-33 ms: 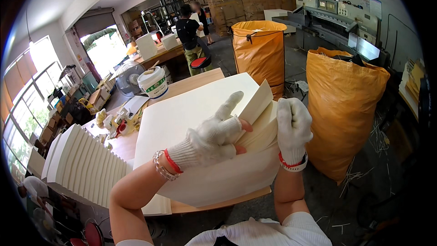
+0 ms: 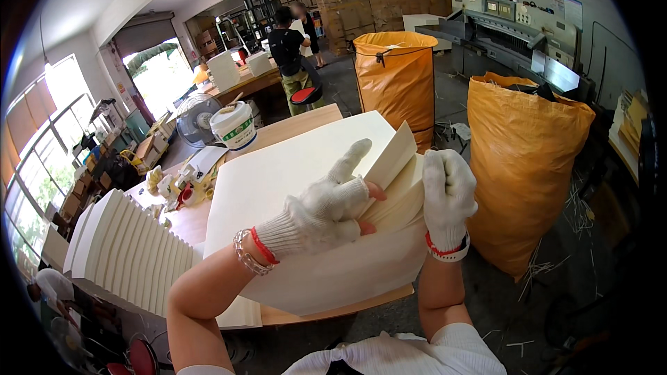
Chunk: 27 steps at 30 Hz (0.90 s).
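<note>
A thick stack of large cream-white paper sheets [image 2: 292,156] lies on the table in front of me, its right-hand corner bent up and fanned. My left hand [image 2: 323,208], in a white knit glove with bare fingertips showing, rests on the stack. Its fingers are spread, with one pointing away from me and two touching the fanned sheets beside a raised flap [image 2: 393,156]. At the right corner, my right hand [image 2: 448,191], gloved too, is closed in a fist on the bent sheets. The glove hides its fingertips.
Another stepped stack of paper [image 2: 132,257] stands at the left. Behind the sheets are a white tub [image 2: 233,126], tape rolls [image 2: 185,196] and a fan [image 2: 196,120]. Two orange sacks [image 2: 524,167] stand at the right, near a large machine [image 2: 511,31]. Two people [image 2: 286,48] stand farther back.
</note>
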Tool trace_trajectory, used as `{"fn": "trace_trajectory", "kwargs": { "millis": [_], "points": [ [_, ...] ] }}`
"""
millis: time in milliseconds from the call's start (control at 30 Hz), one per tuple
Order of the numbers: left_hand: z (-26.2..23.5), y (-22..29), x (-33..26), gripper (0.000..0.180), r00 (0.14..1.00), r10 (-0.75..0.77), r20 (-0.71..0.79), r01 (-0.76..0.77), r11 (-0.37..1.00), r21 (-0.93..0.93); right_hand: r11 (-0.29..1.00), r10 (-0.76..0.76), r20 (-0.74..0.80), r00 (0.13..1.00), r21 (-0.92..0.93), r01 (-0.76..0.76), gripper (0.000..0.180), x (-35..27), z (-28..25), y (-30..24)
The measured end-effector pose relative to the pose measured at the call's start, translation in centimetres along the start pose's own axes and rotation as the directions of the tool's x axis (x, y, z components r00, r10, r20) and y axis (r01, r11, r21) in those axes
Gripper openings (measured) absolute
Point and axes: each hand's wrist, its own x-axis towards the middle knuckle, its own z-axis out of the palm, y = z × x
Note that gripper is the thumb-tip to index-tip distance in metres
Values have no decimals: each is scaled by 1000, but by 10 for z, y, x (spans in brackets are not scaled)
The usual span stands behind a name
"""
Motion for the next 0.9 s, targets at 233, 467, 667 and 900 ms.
{"fn": "trace_trajectory", "kwargs": {
  "millis": [233,467,667,900],
  "points": [
    [-6,11,3,28,998,-1,68,0,1000,11,999,36,-2,999,5,-36,22,-1,1,-2],
    [-2,14,2,34,998,-58,1,57,997,54,1000,7,-7,1000,2,-7,22,-1,-1,3],
    [0,-6,-2,23,991,134,-17,-135,990,-28,998,28,5,1000,57,-29,21,-1,-1,-3],
    [-1,7,2,21,998,39,41,-41,997,58,998,65,5,998,24,-66,20,-3,-4,3]
  ]
}}
